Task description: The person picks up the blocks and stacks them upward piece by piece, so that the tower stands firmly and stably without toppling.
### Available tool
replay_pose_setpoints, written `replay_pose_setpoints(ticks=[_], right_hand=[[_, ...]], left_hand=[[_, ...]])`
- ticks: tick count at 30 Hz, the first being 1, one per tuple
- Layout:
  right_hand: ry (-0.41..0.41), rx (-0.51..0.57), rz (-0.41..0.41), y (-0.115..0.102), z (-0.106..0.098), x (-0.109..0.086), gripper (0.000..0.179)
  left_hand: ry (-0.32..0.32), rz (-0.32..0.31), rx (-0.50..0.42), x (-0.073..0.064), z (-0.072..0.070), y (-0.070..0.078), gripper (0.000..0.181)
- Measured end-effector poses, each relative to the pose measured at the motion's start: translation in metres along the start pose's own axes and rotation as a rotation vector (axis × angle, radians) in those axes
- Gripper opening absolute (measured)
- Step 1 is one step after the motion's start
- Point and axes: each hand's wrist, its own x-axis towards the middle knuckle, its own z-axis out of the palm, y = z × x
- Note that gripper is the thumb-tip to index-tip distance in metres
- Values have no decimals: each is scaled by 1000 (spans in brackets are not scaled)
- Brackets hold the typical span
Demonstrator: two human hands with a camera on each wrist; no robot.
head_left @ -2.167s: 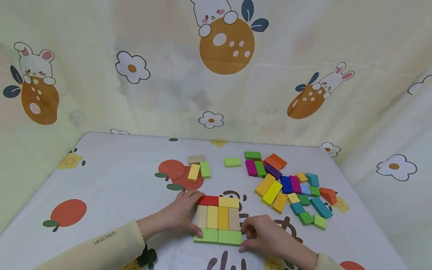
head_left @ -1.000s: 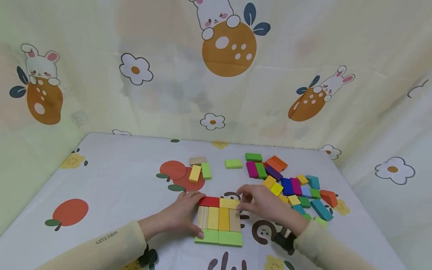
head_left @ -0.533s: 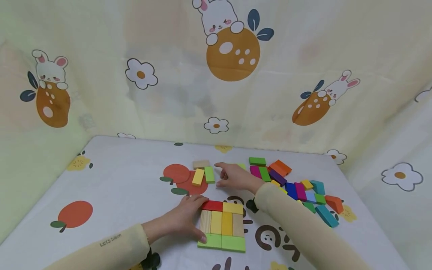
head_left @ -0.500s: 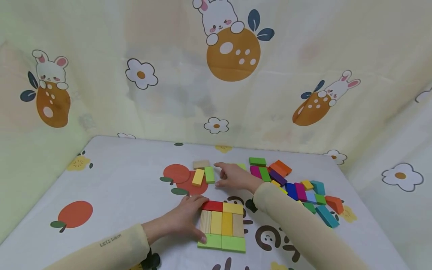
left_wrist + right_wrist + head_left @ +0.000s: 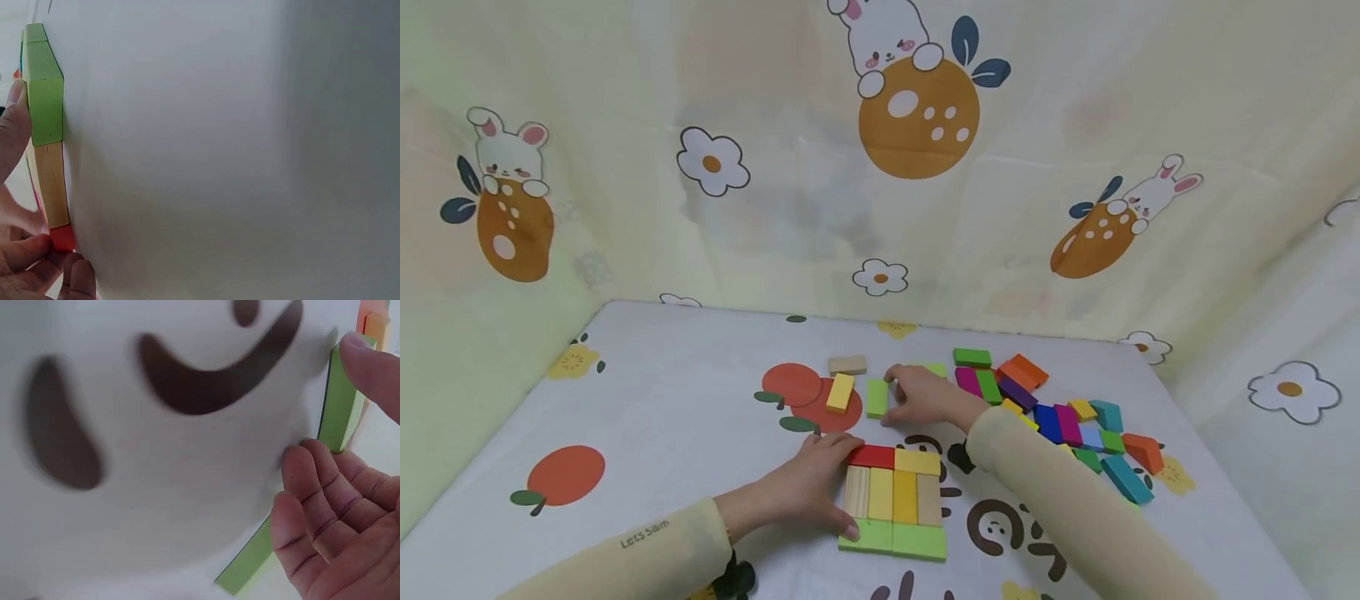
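A flat, roughly square layout of wooden blocks lies at the centre front in the head view. A red block (image 5: 872, 456) and a yellow block (image 5: 917, 462) form its far row, upright-laid blocks its middle, and light green blocks (image 5: 919, 542) its near row. My left hand (image 5: 808, 487) rests along its left side, thumb on the near left green block (image 5: 47, 109), fingertips touching the red block (image 5: 62, 238). My right hand (image 5: 925, 396) pinches a loose light green block (image 5: 877, 399) by its ends, thumb at one end and fingers at the other, behind the layout.
Left of the pinched block lie a loose yellow block (image 5: 840, 392) and a plain wood block (image 5: 847, 365). Many coloured blocks, including a teal block (image 5: 1126, 480) and an orange block (image 5: 1022, 372), are scattered at the right. Another light green block (image 5: 936, 369) is partly hidden behind my right hand.
My right hand has left the layout's right side, reached to the back, and taken the loose light green block, which has shifted slightly right and nearer. My left hand has stayed on the layout.
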Motion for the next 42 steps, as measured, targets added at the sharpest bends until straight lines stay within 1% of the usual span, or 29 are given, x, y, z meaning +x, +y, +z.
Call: replay_pose_setpoints(ticks=[6,13,17,20,22,25,28,31,33,37,42], right_hand=[[-1,-31,1,5,-1,-16,69],[4,-20,-4,9,2,-19,69],[36,-1,-8,9,1,-26,69],[77,23,-41,4,-4,-40,67],[98,28,-80,-3,-5,-53,66],[86,11,-141,-13,-1,-76,66],[59,-31,-195,-21,9,-95,65],[48,-64,-221,-25,20,-106,65],[60,-84,-234,-27,26,-109,64],[95,-123,-251,-28,36,-108,62],[116,-154,-272,-30,42,-107,63]], left_hand=[[11,6,9,0,-1,-1,103],[8,8,-3,0,1,0,102],[3,5,-5,1,3,-1,102],[2,7,-7,0,3,-2,102],[2,14,-9,0,2,-2,102],[5,31,-15,-2,0,-3,103],[9,48,-19,-2,-2,-3,103],[10,53,-26,-3,-2,-4,103],[9,52,-26,-3,-2,-4,103],[5,45,-28,-3,-2,-4,102],[2,40,-27,-2,-2,-3,102]])
